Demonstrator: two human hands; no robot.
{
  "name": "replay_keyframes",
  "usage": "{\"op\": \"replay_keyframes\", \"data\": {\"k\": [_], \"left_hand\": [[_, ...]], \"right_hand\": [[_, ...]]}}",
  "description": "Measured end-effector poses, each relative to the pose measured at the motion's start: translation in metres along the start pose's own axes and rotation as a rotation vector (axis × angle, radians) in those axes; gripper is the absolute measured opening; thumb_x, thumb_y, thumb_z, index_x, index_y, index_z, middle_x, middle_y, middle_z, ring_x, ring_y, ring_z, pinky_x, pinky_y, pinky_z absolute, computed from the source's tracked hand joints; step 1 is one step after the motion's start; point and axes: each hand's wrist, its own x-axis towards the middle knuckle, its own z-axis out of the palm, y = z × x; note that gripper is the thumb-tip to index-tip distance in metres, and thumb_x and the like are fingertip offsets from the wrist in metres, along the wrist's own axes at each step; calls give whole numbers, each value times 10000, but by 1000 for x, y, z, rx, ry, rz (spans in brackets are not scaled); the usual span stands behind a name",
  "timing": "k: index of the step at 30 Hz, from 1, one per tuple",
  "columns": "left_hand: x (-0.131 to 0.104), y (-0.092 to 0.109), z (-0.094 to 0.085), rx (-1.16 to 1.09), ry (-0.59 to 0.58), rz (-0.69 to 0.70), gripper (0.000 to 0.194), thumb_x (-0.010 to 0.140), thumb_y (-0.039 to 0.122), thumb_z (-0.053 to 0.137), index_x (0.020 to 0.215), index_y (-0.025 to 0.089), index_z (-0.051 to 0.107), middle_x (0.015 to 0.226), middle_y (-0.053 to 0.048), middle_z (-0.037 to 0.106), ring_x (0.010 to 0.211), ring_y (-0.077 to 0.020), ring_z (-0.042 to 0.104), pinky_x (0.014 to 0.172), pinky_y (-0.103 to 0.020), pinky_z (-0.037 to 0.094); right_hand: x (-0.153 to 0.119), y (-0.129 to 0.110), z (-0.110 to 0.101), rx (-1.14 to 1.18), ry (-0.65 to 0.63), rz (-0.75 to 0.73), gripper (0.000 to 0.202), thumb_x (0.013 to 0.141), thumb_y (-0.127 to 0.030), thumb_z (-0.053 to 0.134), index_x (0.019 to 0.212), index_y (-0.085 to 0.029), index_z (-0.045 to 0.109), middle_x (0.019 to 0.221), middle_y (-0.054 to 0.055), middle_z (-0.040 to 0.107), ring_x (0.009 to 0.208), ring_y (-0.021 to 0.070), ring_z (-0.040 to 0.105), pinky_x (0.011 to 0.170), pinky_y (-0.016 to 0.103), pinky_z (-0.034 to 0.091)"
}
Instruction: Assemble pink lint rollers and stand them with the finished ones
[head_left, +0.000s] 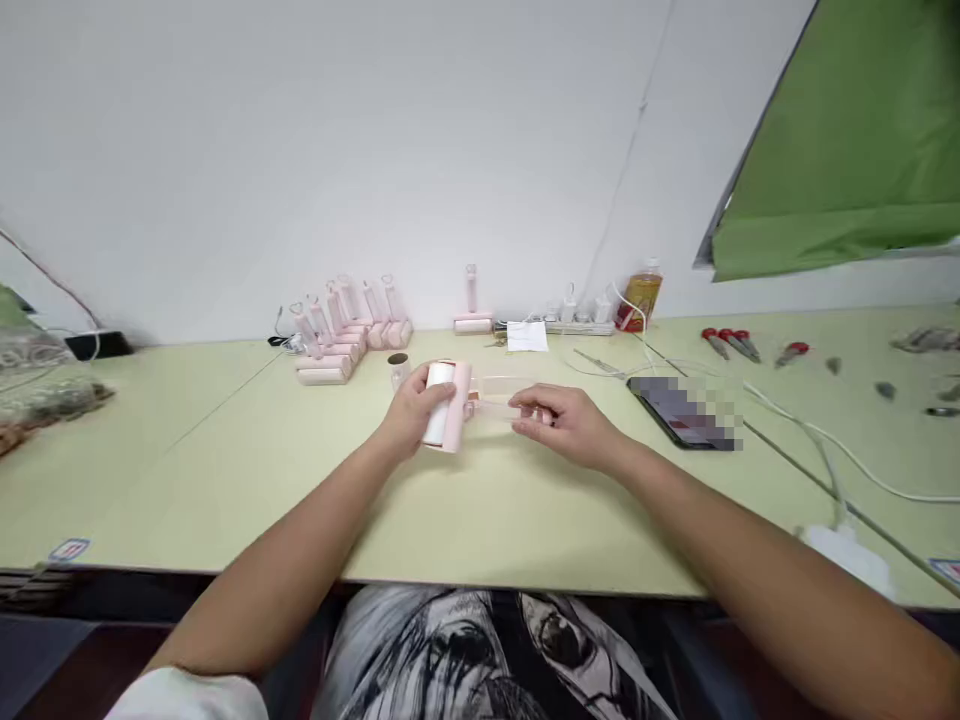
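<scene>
Two bare hands work above a pale surface [247, 500]. The left hand [412, 410] grips the pink head of a lint roller [456, 408], its white roll facing the left. The right hand [562, 424] closes around the far end of its clear handle [499, 397]. Behind them, near the wall, stand more pink rollers [337, 335]; a phone [684, 412] lies right of the right hand.

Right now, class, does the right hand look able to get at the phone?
Probably yes: the phone lies just right of the right hand, with nothing visible standing between them. That hand's fingers are at the clear handle of the pink roller, though, so they would likely let go first.
</scene>
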Motion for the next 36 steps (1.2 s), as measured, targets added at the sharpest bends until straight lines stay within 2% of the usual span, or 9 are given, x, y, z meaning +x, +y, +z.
{"op": "replay_keyframes", "data": {"k": [4, 8, 16, 21, 23, 26, 28, 31, 36], "left_hand": [[0, -3, -4, 163, 43, 71, 523, 705, 367, 673, 1167, 199, 495, 927, -13, 584, 760, -161, 582, 635, -269, 486], [-1, -5, -3, 216, 16, 71, 502, 741, 384, 651, 1178, 213, 471, 933, -13, 591, 783, -165, 589, 652, -271, 480], [-4, -8, 6, 221, 11, 55, 510, 746, 386, 678, 1164, 223, 435, 917, -10, 611, 750, -158, 596, 657, -275, 478], [-6, -2, 3, 98, -71, 20, 586, 729, 445, 694, 1220, 250, 441, 920, -8, 609, 703, -164, 606, 625, -288, 491], [-7, 4, 2, -63, -89, 36, 586, 784, 592, 573, 1236, 239, 454, 952, -42, 625, 715, -190, 623, 610, -314, 501], [-5, 7, 2, -232, -113, 88, 686, 812, 726, 384, 1208, 180, 509, 956, -105, 646, 737, -230, 632, 559, -330, 499], [-4, 1, 5, -162, -162, 110, 619, 795, 670, 491, 1124, 152, 576, 963, -116, 646, 771, -225, 622, 567, -312, 501], [-6, -14, 15, 98, -254, 186, 440, 765, 478, 666, 1065, 160, 621, 1067, -104, 627, 886, -203, 596, 710, -305, 510], [-9, -28, 26, 330, -235, 345, 319, 888, 460, 523, 936, 157, 608, 904, -55, 619, 853, -179, 586, 786, -322, 475]], "right_hand": [[-3, -5, 3, -73, -57, -22, 274, 863, -335, 594, 1072, -183, 687, 847, 48, 664, 637, 128, 554, 630, 262, 443], [-6, -6, 5, -118, -90, -15, 308, 886, -338, 559, 1131, -198, 681, 830, 44, 654, 607, 123, 542, 626, 266, 443], [-9, -4, 13, -147, -80, -38, 340, 895, -325, 526, 1169, -186, 672, 788, 49, 639, 638, 144, 547, 649, 283, 426], [-9, 0, 21, 27, -144, 58, 304, 881, -345, 548, 1106, -176, 661, 779, 29, 613, 657, 143, 525, 629, 275, 406], [-8, 0, 24, 154, -100, 105, 250, 863, -377, 577, 992, -176, 651, 762, 14, 584, 663, 141, 509, 618, 269, 397], [-5, -4, 29, 364, 96, 185, 233, 860, -423, 581, 883, -191, 581, 717, -14, 521, 630, 126, 474, 592, 259, 383], [-3, -7, 34, 494, 187, 227, 248, 871, -450, 561, 866, -204, 537, 673, -33, 480, 588, 116, 456, 560, 252, 379], [-2, -10, 44, 615, 183, 285, 273, 851, -475, 585, 875, -212, 517, 650, -46, 463, 558, 115, 463, 528, 248, 395], [-5, -13, 55, 482, 49, 263, 279, 869, -481, 561, 934, -211, 585, 661, -37, 488, 578, 122, 484, 556, 256, 413]]}}
